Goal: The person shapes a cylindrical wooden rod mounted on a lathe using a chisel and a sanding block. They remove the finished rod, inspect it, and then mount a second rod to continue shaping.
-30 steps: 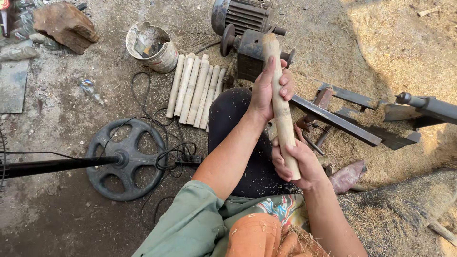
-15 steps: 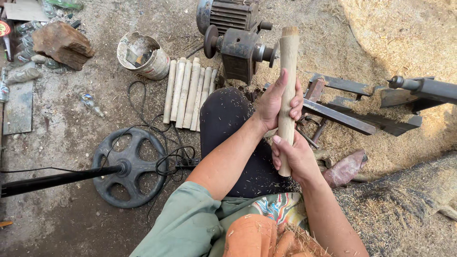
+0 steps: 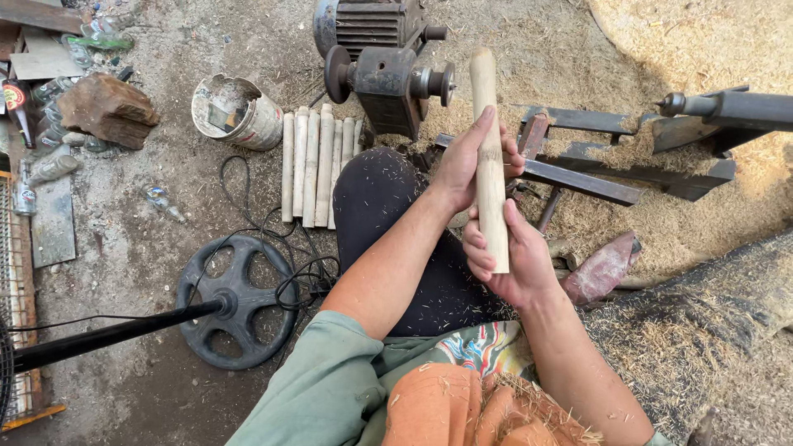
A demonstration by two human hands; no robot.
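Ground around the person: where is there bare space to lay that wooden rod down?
Bare dirt lies left of the row of rods, between the can and the round fan base. More shows below that base. The lathe frame side is crowded with metal and shavings; cables clutter beside the knee.

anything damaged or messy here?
Yes. The bucket left of the dowel row lies tipped with a jagged, broken rim. Wood shavings cover the ground around the lathe. Bottles lie scattered at left.
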